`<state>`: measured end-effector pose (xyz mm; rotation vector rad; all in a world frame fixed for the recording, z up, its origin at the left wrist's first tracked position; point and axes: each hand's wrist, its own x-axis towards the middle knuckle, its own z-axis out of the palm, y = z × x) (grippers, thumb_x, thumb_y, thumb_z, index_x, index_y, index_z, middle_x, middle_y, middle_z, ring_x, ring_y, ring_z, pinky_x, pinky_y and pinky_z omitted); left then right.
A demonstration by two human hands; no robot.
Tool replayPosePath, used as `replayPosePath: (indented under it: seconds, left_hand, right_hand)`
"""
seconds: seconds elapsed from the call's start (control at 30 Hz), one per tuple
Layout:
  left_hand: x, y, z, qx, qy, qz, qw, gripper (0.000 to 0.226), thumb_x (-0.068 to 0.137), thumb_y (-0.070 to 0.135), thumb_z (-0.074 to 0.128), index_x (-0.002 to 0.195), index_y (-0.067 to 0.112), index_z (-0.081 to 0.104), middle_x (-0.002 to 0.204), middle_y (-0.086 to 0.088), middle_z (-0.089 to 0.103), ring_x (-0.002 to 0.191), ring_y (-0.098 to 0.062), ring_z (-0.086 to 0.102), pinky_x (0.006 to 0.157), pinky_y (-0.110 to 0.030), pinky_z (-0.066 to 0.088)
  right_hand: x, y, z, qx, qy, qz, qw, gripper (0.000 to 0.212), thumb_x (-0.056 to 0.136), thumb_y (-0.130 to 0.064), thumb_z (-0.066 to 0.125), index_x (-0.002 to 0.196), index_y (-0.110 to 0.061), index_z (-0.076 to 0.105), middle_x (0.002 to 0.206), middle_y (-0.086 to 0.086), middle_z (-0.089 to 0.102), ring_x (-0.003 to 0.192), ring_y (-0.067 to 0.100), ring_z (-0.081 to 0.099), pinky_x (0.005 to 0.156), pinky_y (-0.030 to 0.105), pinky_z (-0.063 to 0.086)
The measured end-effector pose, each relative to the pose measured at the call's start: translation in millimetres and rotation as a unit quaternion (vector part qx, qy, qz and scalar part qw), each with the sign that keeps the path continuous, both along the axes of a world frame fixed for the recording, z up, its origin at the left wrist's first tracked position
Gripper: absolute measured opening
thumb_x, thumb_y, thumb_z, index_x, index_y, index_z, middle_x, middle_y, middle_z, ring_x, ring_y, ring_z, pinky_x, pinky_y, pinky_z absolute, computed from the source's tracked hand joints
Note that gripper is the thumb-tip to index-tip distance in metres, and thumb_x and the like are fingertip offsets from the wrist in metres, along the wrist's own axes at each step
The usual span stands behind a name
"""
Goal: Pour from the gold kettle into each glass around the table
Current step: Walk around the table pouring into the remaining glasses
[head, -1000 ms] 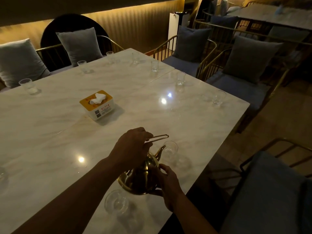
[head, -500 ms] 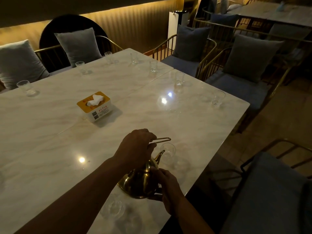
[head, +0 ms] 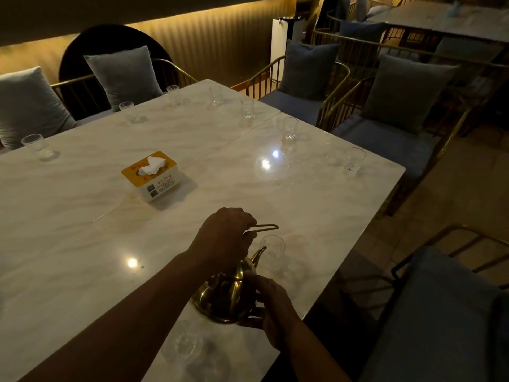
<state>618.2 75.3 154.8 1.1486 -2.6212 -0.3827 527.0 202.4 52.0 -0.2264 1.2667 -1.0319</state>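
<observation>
Gripping the wire handle (head: 265, 228) of the gold kettle (head: 228, 299), my left hand (head: 224, 235) has its fingers curled tight round the thin metal loop. My right hand (head: 271, 301) holds the kettle's lower right side, thumb on top and fingers curved underneath the body. The kettle is over the near right part of the marble table (head: 68, 216), tilted toward its spout (head: 259, 253). The spout tip sits at the near rim of a clear glass (head: 273, 250) that stands close to the table's right edge. Whether liquid runs cannot be told in the dim light.

A second glass (head: 183, 346) stands just in front of the kettle, near the table's front edge. More glasses line the other edges: one at far left (head: 38, 146), four along the far end (head: 126, 108) (head: 173, 93) (head: 214, 95) (head: 247, 107), and two along the right side (head: 290, 128) (head: 354, 159).

Labelling: a tissue box (head: 150, 175) lies mid-table with a yellow top and a white tissue standing out of the slot. Its white side panel carries a line of red characters, too small to read, and a dark QR-type square at the lower left corner. No other writing is legible.
</observation>
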Motion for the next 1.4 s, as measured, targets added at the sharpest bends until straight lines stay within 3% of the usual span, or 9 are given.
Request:
replayPosePath:
  seconds: [0.17,0.77,1.4]
  left_hand:
    - [-1.4,-2.3,2.4,0.005,-0.006,-0.003,1.000,0.026,0.090,0.030,0.063,0.113,0.019,0.070,0.106,0.000,0.070,0.092,-0.016,0.064,0.081,-0.034,0.054]
    - [-3.1,-6.1,7.8,0.012,-0.011,-0.013,1.000,0.027,0.090,0.031,0.062,0.113,0.018,0.070,0.106,-0.001,0.072,0.091,-0.016,0.065,0.082,-0.034,0.055]
    - [-3.7,-6.0,9.5,0.009,-0.006,-0.006,1.000,0.024,0.087,0.031,0.064,0.108,0.022,0.071,0.101,0.002,0.072,0.089,-0.017,0.066,0.078,-0.039,0.057]
  right_hand:
    - [2.0,-2.3,-0.9,0.001,0.003,-0.003,1.000,0.063,0.069,-0.053,0.076,0.118,-0.018,0.062,0.118,0.014,0.067,0.102,0.037,0.069,0.079,0.045,0.063]
    - [6.2,-2.3,3.3,0.002,-0.011,-0.012,1.000,0.060,0.072,-0.055,0.077,0.115,-0.016,0.063,0.118,0.015,0.067,0.102,0.039,0.069,0.083,0.048,0.062]
    - [10.0,-2.4,0.7,-0.018,-0.014,-0.012,1.000,0.072,0.064,-0.059,0.079,0.119,-0.015,0.066,0.121,0.019,0.068,0.105,0.043,0.069,0.090,0.057,0.058]
